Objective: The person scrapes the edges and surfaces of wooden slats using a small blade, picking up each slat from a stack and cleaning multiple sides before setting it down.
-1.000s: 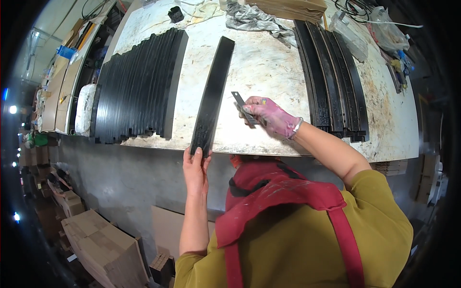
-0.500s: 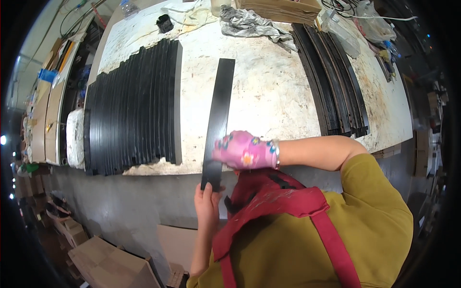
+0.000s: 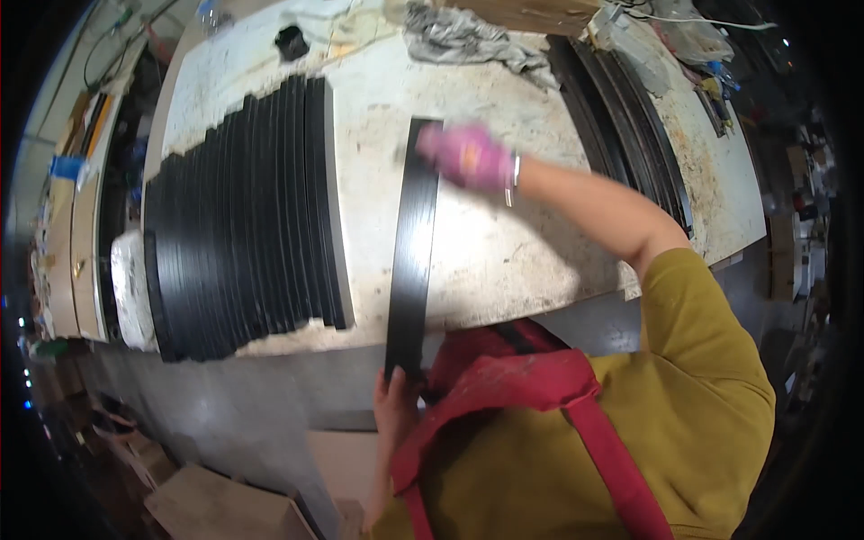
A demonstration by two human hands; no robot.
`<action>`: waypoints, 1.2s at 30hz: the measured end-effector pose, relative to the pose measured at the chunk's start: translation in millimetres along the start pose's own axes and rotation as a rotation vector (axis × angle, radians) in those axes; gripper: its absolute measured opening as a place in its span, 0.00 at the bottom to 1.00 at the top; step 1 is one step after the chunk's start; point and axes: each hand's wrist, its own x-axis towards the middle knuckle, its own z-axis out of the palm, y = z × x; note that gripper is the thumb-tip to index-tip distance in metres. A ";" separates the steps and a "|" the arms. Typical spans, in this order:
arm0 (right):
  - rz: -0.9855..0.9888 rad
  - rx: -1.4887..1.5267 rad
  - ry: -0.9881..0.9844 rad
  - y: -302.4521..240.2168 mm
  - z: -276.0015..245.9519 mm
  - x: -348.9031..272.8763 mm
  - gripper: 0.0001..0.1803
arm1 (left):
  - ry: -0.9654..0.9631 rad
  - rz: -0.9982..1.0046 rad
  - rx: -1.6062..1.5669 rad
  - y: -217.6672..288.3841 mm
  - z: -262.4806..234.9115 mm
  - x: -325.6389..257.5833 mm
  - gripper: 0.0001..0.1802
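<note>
A long, flat black strip [image 3: 413, 261] lies across the front edge of the whitish table, its near end sticking out over the floor. My bare left hand [image 3: 396, 401] is closed on that near end, thumb on top. Near the strip's far end is my right hand [image 3: 470, 158], in a pink flowered glove with a bracelet at the wrist. Motion smears its fingers, which reach the strip's right side; whether they hold anything, I cannot make out. To the left, many similar black strips [image 3: 243, 220] stand packed side by side.
More dark strips [image 3: 630, 126] lie on the right of the worktable [image 3: 540, 243]. A crumpled grey cloth [image 3: 468, 38], a small black object [image 3: 291, 42] and a cardboard box [image 3: 531, 14] sit at the back. Cardboard boxes [image 3: 225, 504] stand on the floor, lower left.
My right hand has slid away from me, from the strip's near half to its far end. My left hand still holds the near end. The whole view has shifted slightly.
</note>
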 end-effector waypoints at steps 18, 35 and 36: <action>0.449 1.593 0.103 -90.0 42.7 14.6 0.10 | 0.000 -0.066 -0.620 45.4 42.4 67.8 0.21; 0.433 1.220 0.370 2.7 -73.3 -178.5 0.21 | -0.534 -0.076 0.352 16.1 281.8 101.5 0.20; 0.569 1.250 0.426 10.6 -82.6 -204.4 0.21 | -0.599 -0.025 0.355 12.5 307.5 104.9 0.23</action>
